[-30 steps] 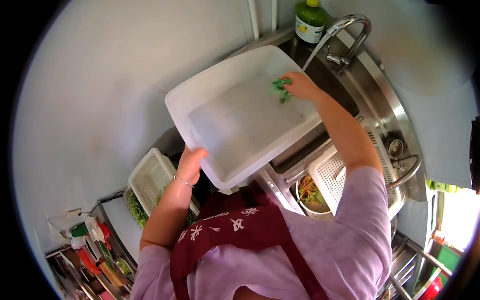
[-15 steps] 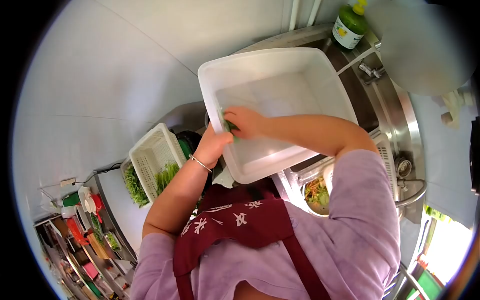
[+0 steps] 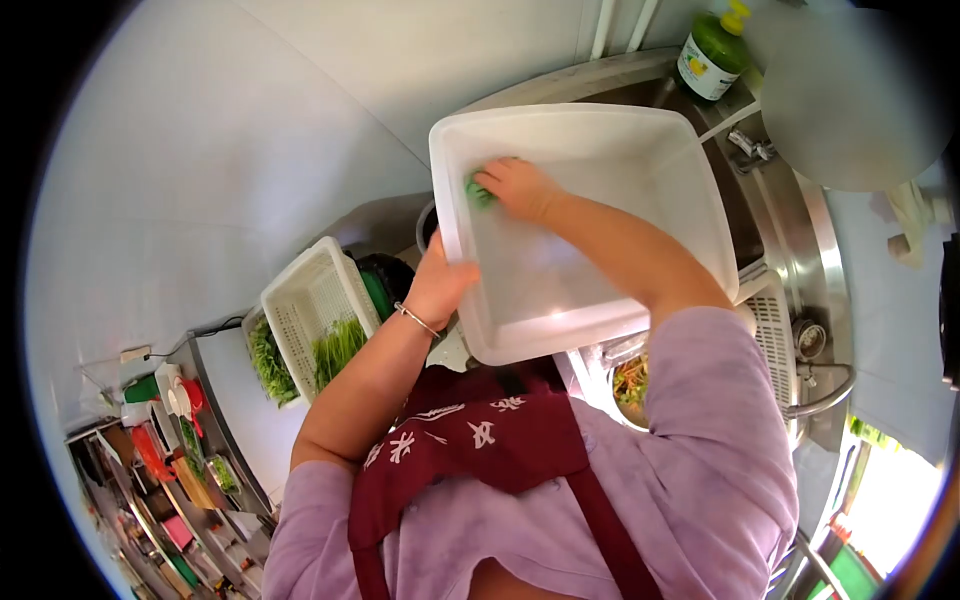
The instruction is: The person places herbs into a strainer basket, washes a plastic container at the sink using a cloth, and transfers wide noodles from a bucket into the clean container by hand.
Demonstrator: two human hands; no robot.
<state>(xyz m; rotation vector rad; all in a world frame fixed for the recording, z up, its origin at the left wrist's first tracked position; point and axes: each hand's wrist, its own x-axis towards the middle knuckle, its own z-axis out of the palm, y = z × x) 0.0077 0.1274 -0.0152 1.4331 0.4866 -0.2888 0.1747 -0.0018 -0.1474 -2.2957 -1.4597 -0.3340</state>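
Note:
A large white plastic tub (image 3: 600,250) is tilted over the sink, its open side toward me. My left hand (image 3: 443,284) is closed around its left rim, with a bracelet at the wrist. Inside the tub, my right hand (image 3: 520,187) presses a green scouring pad (image 3: 480,192) against the inner left side near the upper corner. The fingers partly cover the pad, so its full shape is hidden.
White baskets with green vegetables (image 3: 338,350) stand at left. Below the tub sits a bowl of vegetable scraps (image 3: 630,385). A green soap bottle (image 3: 712,58) and a faucet (image 3: 750,145) are at the upper right, beside the steel sink edge (image 3: 825,250).
My right hand has moved up along the tub's inner left side with the scouring pad. The tub and my left hand have shifted slightly to the right in view.

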